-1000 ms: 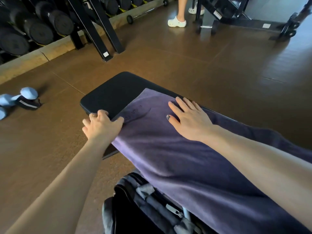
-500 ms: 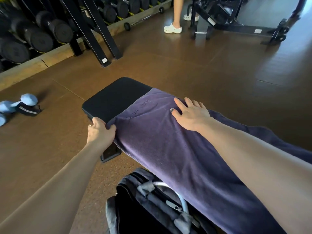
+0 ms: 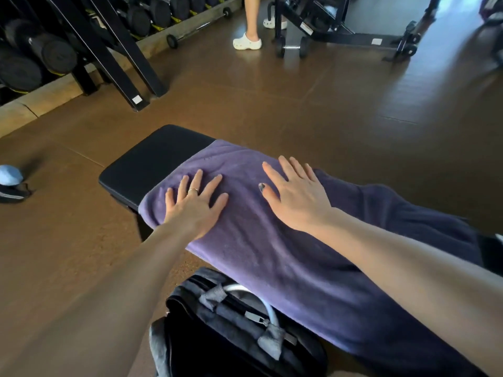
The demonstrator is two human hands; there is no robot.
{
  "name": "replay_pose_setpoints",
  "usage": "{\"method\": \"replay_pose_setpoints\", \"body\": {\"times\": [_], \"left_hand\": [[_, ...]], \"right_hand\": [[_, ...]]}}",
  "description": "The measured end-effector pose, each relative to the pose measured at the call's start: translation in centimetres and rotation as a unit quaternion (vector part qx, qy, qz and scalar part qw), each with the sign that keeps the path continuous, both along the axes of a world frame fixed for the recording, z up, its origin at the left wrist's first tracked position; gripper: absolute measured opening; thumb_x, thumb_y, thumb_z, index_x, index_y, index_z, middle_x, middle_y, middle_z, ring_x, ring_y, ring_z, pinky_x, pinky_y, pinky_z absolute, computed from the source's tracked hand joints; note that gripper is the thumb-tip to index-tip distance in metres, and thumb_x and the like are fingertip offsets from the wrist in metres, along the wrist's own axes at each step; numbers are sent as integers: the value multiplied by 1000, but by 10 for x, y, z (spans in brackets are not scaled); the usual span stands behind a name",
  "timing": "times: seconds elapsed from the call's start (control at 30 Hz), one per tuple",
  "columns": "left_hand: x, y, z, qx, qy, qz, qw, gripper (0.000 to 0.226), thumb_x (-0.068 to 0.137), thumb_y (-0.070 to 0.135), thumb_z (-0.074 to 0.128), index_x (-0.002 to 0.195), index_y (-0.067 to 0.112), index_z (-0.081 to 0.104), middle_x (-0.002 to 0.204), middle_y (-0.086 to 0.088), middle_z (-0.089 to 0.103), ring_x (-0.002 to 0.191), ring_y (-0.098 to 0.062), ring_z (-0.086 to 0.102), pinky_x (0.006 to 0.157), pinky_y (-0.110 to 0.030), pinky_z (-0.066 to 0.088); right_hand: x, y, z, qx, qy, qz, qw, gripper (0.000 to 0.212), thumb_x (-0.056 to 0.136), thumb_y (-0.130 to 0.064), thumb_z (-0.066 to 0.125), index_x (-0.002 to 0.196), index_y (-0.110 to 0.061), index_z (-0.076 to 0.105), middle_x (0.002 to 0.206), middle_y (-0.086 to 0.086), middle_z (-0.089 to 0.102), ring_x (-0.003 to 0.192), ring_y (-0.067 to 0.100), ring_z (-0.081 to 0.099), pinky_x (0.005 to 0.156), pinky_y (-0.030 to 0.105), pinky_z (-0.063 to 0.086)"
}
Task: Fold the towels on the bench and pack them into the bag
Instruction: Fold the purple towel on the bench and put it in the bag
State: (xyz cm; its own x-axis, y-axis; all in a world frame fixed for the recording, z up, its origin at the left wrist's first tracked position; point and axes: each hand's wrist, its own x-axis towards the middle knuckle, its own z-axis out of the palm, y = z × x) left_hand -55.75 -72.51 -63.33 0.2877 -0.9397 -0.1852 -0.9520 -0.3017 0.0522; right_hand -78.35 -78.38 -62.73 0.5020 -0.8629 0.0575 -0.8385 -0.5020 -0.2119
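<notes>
A purple towel (image 3: 272, 257) lies lengthwise along the black padded bench (image 3: 152, 164), covering all but its far end. My left hand (image 3: 194, 204) rests flat on the towel near its front left corner, fingers spread, holding nothing. My right hand (image 3: 295, 195) lies flat on the towel further right, fingers apart. A darker towel (image 3: 402, 210) sits bunched on the bench to the right, behind my right forearm. On the floor just in front of the bench stands a dark bag (image 3: 234, 330), its top open.
A dumbbell rack (image 3: 54, 50) with black frame legs lines the far left. A person's leg in a white clog (image 3: 247, 43) stands at the back beside another black bench frame (image 3: 353, 36). A light blue dumbbell (image 3: 9, 175) lies on the brown floor at left.
My left hand let go of the towel's corner and moved up onto the towel, now flat with fingers spread. My right hand stayed flat on the towel. The camera shifted slightly.
</notes>
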Motion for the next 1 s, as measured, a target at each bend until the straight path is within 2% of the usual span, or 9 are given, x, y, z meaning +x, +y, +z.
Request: {"method": "replay_pose_setpoints", "body": {"times": [0.2,0.33,0.43,0.57,0.73,0.8,0.87,0.93,1.0], "left_hand": [[-29,-13,13,-21,-16,6,1000,65,99,66,14,159,44,2,170,-2,-2,156,-27,-3,123,-57,0],[-127,-2,21,-42,29,-169,984,69,98,66,23,159,43,2,170,1,-5,156,-22,-6,125,-50,0],[-204,30,24,-14,54,-341,938,81,88,77,21,159,38,12,169,-3,3,156,-26,0,125,-49,5],[-271,77,25,35,37,-477,878,88,87,80,39,156,27,23,164,-9,13,152,-31,9,124,-47,11],[-297,89,26,87,-10,-466,881,99,86,84,35,161,29,1,169,-5,-8,155,-28,-11,125,-52,-3],[-301,92,34,87,-7,-444,892,99,85,84,37,160,28,7,168,-6,0,155,-29,-2,125,-52,3],[-307,103,45,41,-31,-457,888,96,81,83,47,150,21,25,156,-8,23,143,-32,23,119,-46,23],[-314,116,53,4,-62,-488,870,78,82,74,56,134,18,41,137,-7,39,123,-26,39,102,-38,38],[-319,125,58,30,-45,-486,872,50,92,58,56,121,19,54,123,-2,49,108,-21,49,82,-33,42]], "right_hand": [[-107,32,-4,62,26,-144,987,59,105,-55,16,159,-35,7,168,10,9,155,29,7,126,45,8],[-164,58,6,-30,-11,-193,981,52,105,-41,30,153,-22,33,154,13,41,144,32,36,120,44,29],[-205,70,11,7,-26,-231,973,45,102,-31,41,144,-14,45,136,12,56,125,33,52,103,45,42],[-246,82,5,20,36,-199,979,54,103,-36,38,151,-13,37,150,13,46,140,32,39,115,44,32],[-267,89,-1,61,111,-175,976,63,104,-55,15,161,-27,10,168,6,9,155,23,8,125,42,9],[-268,84,1,73,90,-190,975,64,104,-56,15,161,-27,10,168,9,10,155,25,8,125,42,9],[-269,77,4,66,79,-212,972,62,104,-53,21,159,-23,18,163,14,23,152,30,17,123,43,17],[-270,73,9,68,83,-218,970,57,103,-48,29,151,-18,34,149,16,44,142,33,35,117,44,27],[-270,74,12,90,82,-212,970,50,102,-46,34,142,-18,44,138,15,54,132,34,46,111,44,33]]}}
